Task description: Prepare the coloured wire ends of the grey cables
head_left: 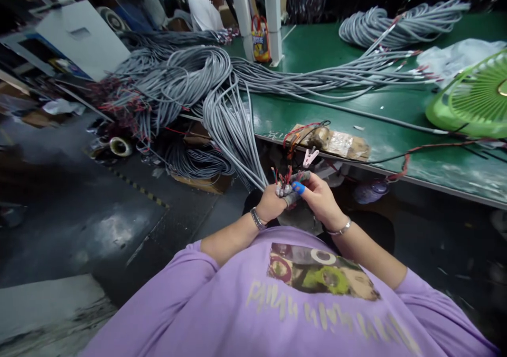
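Note:
My left hand (271,205) is closed around a bundle of grey cables (247,159) near their ends. Short red, black and other coloured wires (282,180) stick up out of its grip. Close beside it, my right hand (321,199) has its fingers closed on a grey cable end (301,176); its thumb, or the finger next to it, wears a blue cover (298,188). The fingertips of both hands nearly meet, and the exact hold is partly hidden. Just beyond them is a pale pink clip (310,157) at the table edge.
Grey cable coils (198,74) hang over the left end of the green table (317,40). A wooden block (336,141) with wires lies at the front edge. Right are a green fan (471,95) and another cable coil (400,27). A person in white (204,6) is behind.

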Available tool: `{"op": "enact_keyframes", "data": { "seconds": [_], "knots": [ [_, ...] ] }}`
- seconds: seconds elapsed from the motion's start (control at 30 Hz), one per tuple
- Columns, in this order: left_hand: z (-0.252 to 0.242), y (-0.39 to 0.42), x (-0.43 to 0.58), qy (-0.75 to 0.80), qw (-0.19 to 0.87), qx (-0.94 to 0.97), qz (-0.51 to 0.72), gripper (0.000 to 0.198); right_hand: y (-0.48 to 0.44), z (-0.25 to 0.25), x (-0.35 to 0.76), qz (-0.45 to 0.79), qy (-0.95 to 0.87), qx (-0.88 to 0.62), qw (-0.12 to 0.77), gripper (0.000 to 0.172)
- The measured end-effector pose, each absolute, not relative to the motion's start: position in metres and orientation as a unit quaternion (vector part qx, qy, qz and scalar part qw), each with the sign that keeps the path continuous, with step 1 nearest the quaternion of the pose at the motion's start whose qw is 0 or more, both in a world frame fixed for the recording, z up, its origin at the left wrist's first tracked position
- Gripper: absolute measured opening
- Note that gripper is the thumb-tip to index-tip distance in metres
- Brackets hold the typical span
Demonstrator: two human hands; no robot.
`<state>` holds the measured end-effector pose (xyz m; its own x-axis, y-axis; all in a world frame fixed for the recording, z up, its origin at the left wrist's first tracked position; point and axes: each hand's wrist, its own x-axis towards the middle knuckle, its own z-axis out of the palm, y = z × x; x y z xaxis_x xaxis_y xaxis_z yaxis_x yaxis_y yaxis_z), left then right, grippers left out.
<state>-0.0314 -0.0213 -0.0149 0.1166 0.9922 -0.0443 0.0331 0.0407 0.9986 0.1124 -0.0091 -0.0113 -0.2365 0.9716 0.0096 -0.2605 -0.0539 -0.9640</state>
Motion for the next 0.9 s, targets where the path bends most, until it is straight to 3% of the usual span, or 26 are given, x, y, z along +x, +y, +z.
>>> {"op": "enact_keyframes", "data": {
  "seconds": [0.2, 0.33, 0.57, 0.63, 0.9],
  "knots": [
    [-0.018, -0.024, -0.04, 0.447, 0.565, 0.535, 0.442, 0.037, -0.005, -0.013, 0.117, 0.598, -0.471, -0.396, 0.514, 0.023],
    [-0.013, -0.02, -0.045, 0.449, 0.577, 0.453, 0.51, 0.041, -0.002, -0.02, 0.135, 0.565, -0.479, -0.423, 0.522, 0.022],
    [0.026, -0.015, -0.08, 0.423, 0.617, 0.34, 0.57, 0.041, 0.012, -0.037, 0.18, 0.279, -0.641, -0.522, 0.489, 0.017],
    [0.029, -0.016, -0.084, 0.435, 0.614, 0.347, 0.56, 0.037, 0.015, -0.037, 0.18, 0.253, -0.674, -0.513, 0.468, 0.017],
    [0.012, -0.012, -0.043, 0.473, 0.557, 0.526, 0.436, 0.037, 0.005, -0.011, 0.136, 0.581, -0.6, -0.365, 0.411, 0.023]
  ]
}}
